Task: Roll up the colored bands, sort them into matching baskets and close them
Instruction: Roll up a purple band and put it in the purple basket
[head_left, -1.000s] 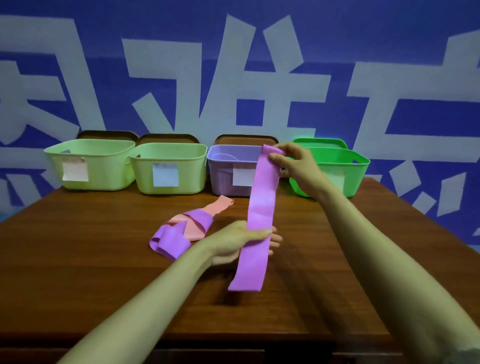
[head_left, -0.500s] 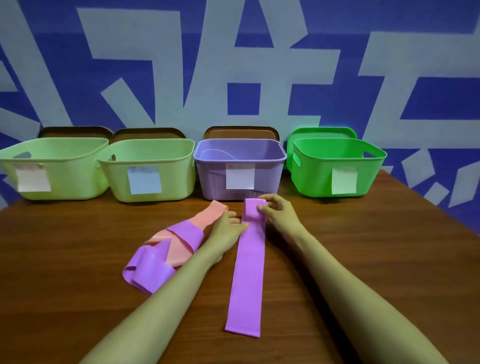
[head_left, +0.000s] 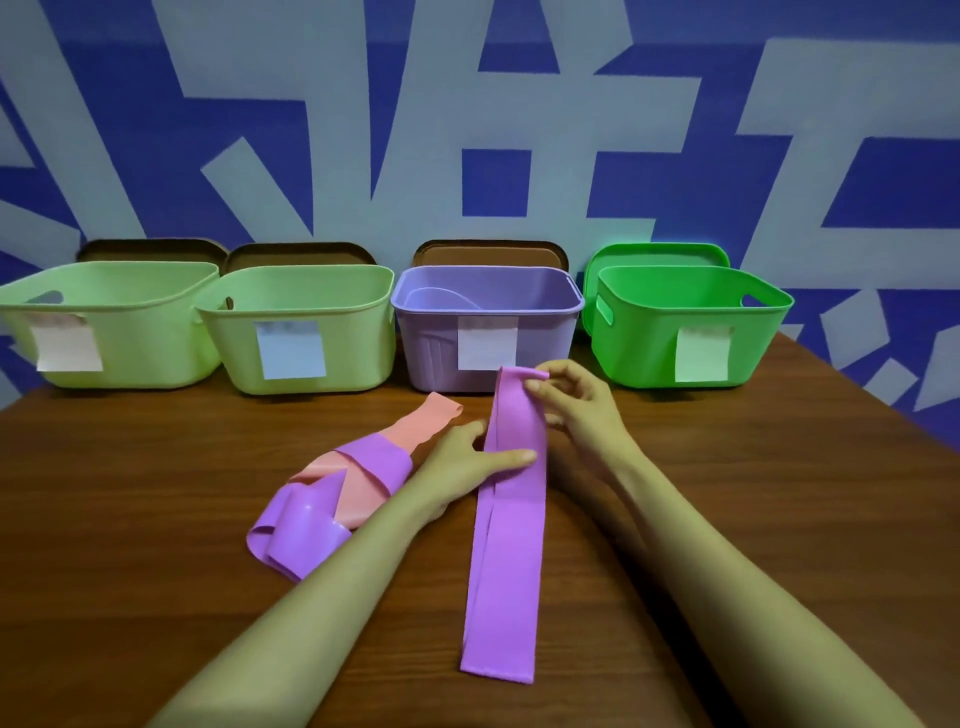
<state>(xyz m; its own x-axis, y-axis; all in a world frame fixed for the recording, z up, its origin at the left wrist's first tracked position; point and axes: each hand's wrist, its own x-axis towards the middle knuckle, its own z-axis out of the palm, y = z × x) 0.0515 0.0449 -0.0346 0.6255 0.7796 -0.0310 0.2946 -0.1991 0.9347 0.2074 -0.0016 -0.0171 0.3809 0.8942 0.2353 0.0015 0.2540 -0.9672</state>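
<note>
Four open baskets stand behind the flat purple band.

Writing on the sticky notes is unreadable (brown lids mostly hidden behind baskets).

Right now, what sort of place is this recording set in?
Probably a staged indoor sorting station, not a home: a wooden table against a blue-and-grey patterned wall, four note-labelled plastic baskets lined up along it, and a purple band laid out.
</note>
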